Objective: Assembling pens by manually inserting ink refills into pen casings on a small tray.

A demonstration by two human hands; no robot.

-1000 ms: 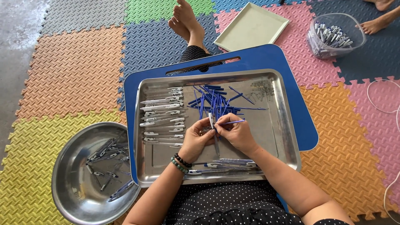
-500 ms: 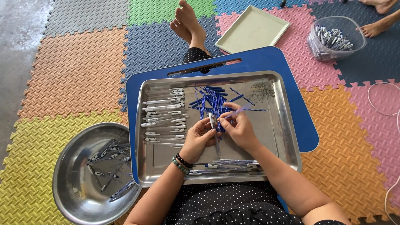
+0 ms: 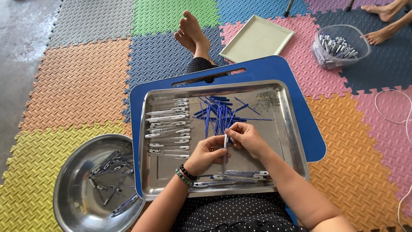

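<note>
A steel tray [image 3: 292,137] rests on a blue lap board [image 3: 274,71] over my legs. My left hand [image 3: 208,154] and my right hand [image 3: 244,138] meet above the tray's middle, both pinching one clear pen barrel [image 3: 225,148] held nearly upright. Beyond my fingers lies a loose pile of blue refills [image 3: 219,114]. A row of clear pen barrels with white clips [image 3: 167,129] fills the tray's left side. A few assembled pens [image 3: 240,175] lie along the near edge.
A round steel bowl [image 3: 68,189] with several pen parts sits on the foam mat at lower left. A pale green tray [image 3: 257,38] and a clear tub of pens [image 3: 339,47] stand farther off. Another person's bare feet [image 3: 384,21] show at top right. My own feet [image 3: 191,32] stretch ahead.
The blue refill that my right hand held out to the side is no longer visible. Both hands have closed together on the pen barrel.
</note>
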